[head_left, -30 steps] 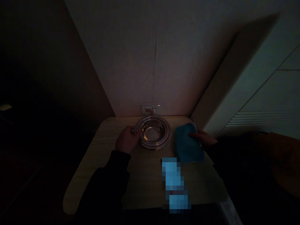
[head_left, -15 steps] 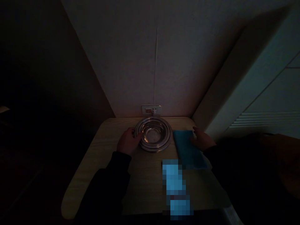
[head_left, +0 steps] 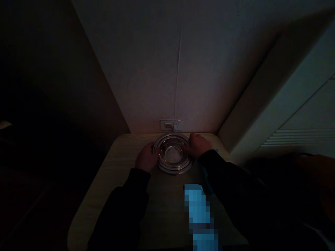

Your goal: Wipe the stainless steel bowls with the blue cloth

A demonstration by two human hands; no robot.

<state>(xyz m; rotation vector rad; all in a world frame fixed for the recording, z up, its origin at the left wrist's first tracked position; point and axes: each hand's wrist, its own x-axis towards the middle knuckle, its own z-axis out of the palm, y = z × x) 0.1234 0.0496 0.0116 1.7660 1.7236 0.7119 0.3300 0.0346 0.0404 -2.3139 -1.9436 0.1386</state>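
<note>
While the light is dim, the fingers point(head_left: 156, 153) of two bare hands show clearly enough, bent around opposite sides of one stack of round metal dishes. The left hand point(head_left: 145, 158) has its thumb over the rim and its other fingers curled down the outer side; the right hand point(head_left: 200, 145) grips the far right side likewise, thumb inward. On each hand the gap between thumb and fingers is narrow, filled by the rim. The stack point(head_left: 173, 154) sits near the back of one pale wooden tabletop point(head_left: 111, 181), its shiny rims nested one inside another; at least three can be counted, the exact number cannot.

Two dark sleeves cover the arms. Partly hidden beneath the right sleeve point(head_left: 230, 188) lies one blue cloth point(head_left: 207, 183), just beside the dishes. Nearer the viewer is one lit, phone-like rectangle point(head_left: 200, 209), its face blurred into blue squares.

Behind the dishes, one socket panel point(head_left: 171, 125) is set in the wall point(head_left: 141, 69), with one thin vertical line point(head_left: 178, 69) running above it. To the right stands one pale panel with horizontal slats point(head_left: 300, 136).
</note>
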